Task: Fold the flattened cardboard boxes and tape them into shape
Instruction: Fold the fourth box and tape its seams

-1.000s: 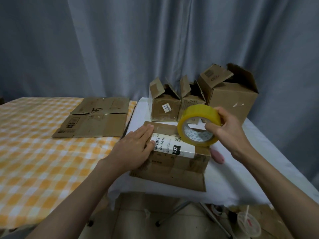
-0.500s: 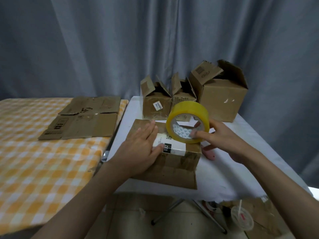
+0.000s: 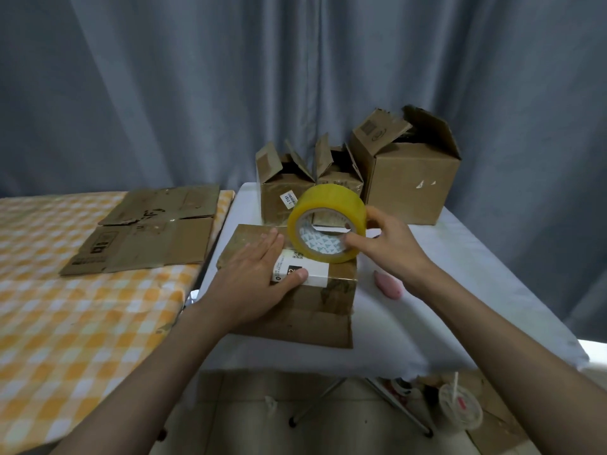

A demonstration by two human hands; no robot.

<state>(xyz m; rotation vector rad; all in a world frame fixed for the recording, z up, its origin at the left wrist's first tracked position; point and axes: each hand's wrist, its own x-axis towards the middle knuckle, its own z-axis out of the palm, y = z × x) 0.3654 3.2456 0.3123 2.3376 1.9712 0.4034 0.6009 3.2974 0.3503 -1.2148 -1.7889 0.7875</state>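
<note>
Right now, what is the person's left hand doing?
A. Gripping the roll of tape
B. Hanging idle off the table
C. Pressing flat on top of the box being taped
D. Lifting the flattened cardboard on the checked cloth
C: the left hand lies flat, fingers straight, on the box, while the right hand holds the roll of tape.

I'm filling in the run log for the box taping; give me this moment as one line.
stage: taping | left hand: flat, presses box top | right hand: holds tape roll on box | flattened cardboard: waiting
</note>
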